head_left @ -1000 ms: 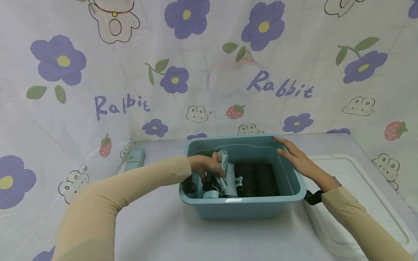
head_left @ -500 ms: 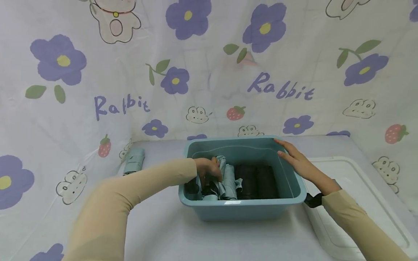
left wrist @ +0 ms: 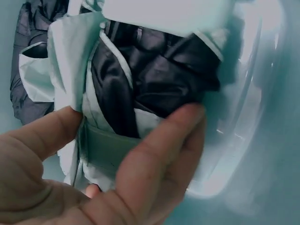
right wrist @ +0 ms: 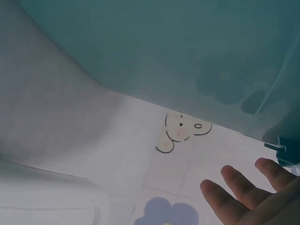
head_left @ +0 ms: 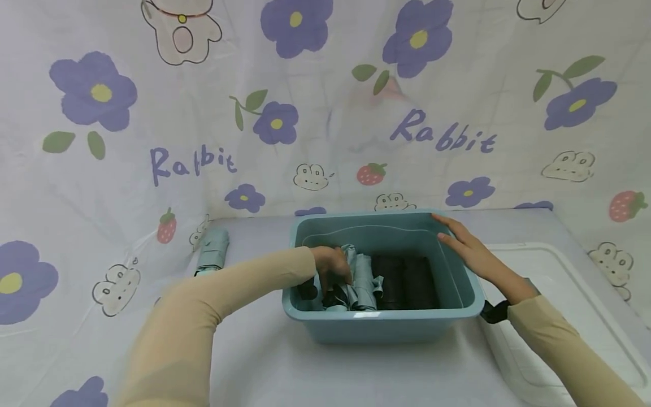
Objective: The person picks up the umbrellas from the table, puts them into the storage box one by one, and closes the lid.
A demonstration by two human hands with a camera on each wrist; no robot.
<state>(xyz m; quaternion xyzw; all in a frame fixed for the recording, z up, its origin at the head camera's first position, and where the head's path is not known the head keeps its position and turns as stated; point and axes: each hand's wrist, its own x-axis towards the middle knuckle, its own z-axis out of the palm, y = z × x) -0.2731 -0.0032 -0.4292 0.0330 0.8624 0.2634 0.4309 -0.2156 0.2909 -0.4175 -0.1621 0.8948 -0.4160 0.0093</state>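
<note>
A blue-green plastic bin [head_left: 381, 315] stands on the table. My left hand [head_left: 333, 267] reaches into its left part. In the left wrist view, the thumb and fingers straddle and grip a folded umbrella [left wrist: 164, 79], pale green outside and black inside, with a strap round it. Right of it lies a light blue rolled umbrella [head_left: 363, 280], then two black rolled bundles [head_left: 404, 285]. My right hand [head_left: 470, 251] rests on the bin's right rim with straight fingers. In the right wrist view, its fingertips [right wrist: 229, 174] show outside the bin wall.
Another light blue folded umbrella [head_left: 213, 249] lies on the table at the back left. A white lid [head_left: 554, 322] lies to the right of the bin, partly under my right forearm. A patterned cloth [head_left: 325, 113] hangs behind the table.
My left hand has moved slightly right and lower in the bin, and the light blue fabric beside it sits lower. The right hand keeps its place on the rim.
</note>
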